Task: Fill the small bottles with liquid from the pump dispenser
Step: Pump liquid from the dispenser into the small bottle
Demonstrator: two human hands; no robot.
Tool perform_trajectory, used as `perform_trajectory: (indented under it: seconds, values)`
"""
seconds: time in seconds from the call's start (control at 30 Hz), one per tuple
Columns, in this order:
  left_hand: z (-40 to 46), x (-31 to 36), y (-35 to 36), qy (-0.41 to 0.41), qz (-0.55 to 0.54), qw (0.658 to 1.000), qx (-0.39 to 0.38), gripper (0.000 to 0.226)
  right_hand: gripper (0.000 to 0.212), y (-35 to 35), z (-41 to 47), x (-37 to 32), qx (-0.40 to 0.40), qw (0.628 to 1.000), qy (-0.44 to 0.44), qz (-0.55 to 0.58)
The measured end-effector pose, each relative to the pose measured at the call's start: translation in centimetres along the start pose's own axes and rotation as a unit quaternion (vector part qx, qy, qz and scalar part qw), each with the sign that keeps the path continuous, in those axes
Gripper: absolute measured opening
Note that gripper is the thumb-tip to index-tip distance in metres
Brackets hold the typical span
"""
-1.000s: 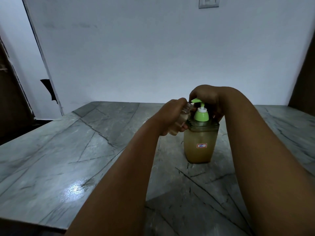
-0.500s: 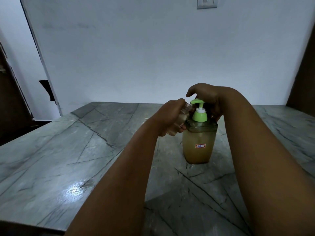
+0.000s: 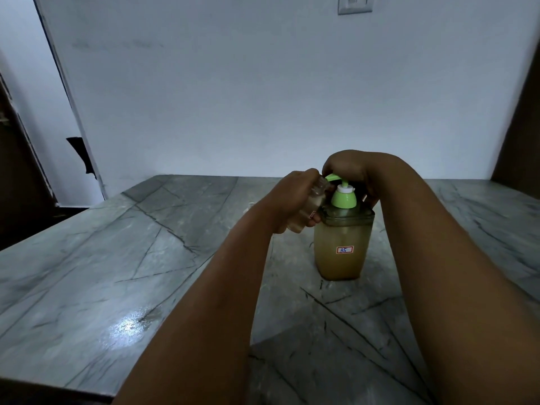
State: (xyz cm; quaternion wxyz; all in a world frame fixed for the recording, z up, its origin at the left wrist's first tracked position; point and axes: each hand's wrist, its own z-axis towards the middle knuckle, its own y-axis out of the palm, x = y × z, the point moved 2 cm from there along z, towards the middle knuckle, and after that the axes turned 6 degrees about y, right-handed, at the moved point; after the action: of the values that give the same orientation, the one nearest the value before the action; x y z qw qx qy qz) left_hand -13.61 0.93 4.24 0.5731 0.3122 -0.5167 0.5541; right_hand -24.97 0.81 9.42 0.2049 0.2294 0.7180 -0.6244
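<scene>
A clear pump dispenser (image 3: 342, 252) with yellowish liquid, a small "35" label and a green pump head (image 3: 343, 197) stands on the grey marble table (image 3: 117, 258). My right hand (image 3: 349, 171) lies over the pump top, fingers curled over it, thumb behind the collar. My left hand (image 3: 292, 197) grips a small clear bottle (image 3: 314, 204), tilted, with its mouth up at the green spout. The bottle holds a little yellowish liquid at its bottom. Most of the bottle is hidden by my fingers.
A white wall rises behind the table, with a switch plate (image 3: 355, 4) high up. A dark doorway and frame stand at the far left, dark wood at the far right. A small clear item (image 3: 249, 206) peeks out behind my left wrist.
My right hand lifted slightly and came down again on the pump top. The left hand and small bottle stayed at the spout.
</scene>
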Motion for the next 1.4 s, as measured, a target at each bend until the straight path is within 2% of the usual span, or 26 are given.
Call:
perform_trajectory:
  seconds: [0.3,0.47,0.63,0.8,0.97,1.2,1.4]
  values:
    - [-0.2,0.1,0.1,-0.007,-0.002,1.0,0.002,0.034,0.043,-0.6,0.8,0.8,-0.067,0.988,0.071,0.119]
    - [-0.2,0.2,0.1,-0.004,0.001,1.0,0.002,0.033,0.033,-0.4,0.4,0.3,-0.01,0.998,0.015,0.064]
    - [-0.1,0.1,0.1,0.0,0.0,1.0,-0.003,0.032,0.031,-0.2,0.1,0.2,0.012,1.0,0.004,0.02]
    - [-0.1,0.1,0.1,-0.002,-0.001,1.0,-0.004,0.032,0.03,-0.1,-0.1,0.0,0.008,1.0,0.01,0.002]
    - [-0.1,0.1,0.1,-0.003,0.004,1.0,-0.005,0.033,0.04,-0.5,0.2,0.6,-0.047,0.992,0.06,0.105]
    - [-0.1,-0.1,-0.1,0.001,-0.001,1.0,-0.004,0.032,0.032,-0.3,-0.4,-0.1,0.005,0.999,0.01,0.043]
    - [-0.1,0.0,0.0,0.007,0.003,1.0,-0.009,0.032,0.032,-0.1,-0.3,-0.2,0.015,1.0,0.016,-0.008]
